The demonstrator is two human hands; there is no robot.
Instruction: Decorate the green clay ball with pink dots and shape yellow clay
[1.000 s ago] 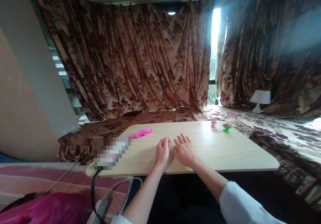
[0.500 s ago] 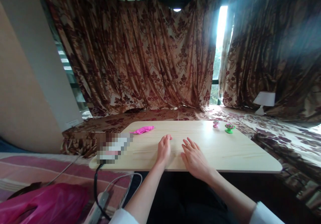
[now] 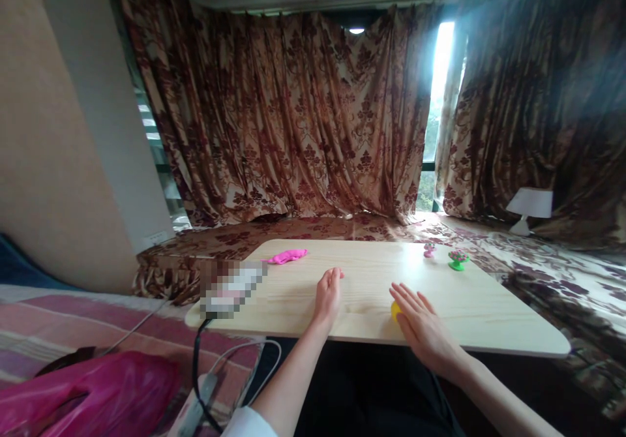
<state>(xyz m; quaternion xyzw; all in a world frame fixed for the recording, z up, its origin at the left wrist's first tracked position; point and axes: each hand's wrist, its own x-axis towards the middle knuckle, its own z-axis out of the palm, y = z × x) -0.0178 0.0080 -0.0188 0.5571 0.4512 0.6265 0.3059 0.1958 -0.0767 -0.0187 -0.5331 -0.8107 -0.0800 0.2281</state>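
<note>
My right hand lies stretched out, palm down, near the table's front edge. Under its thumb side peeks a yellow rounded thing, mostly covered by the hand; its kind is hidden. My left hand rests on its edge on the table, to the left of the right hand. Its fingers curve loosely towards the right and I see nothing held in them. Towards the back left lies a long, soft-looking pink thing. At the back right stand a green toy with a pink-dotted top and a smaller pink toy.
A blurred-out flat object with a black cable lies at the table's left end. Left of the table are a striped bedcover, a magenta bag and a white power strip. A white lamp stands behind on the right.
My right hand has moved right, away from the left hand, and the yellow thing now shows beside its thumb. The view has shifted slightly; the left hand keeps about the same pose.
</note>
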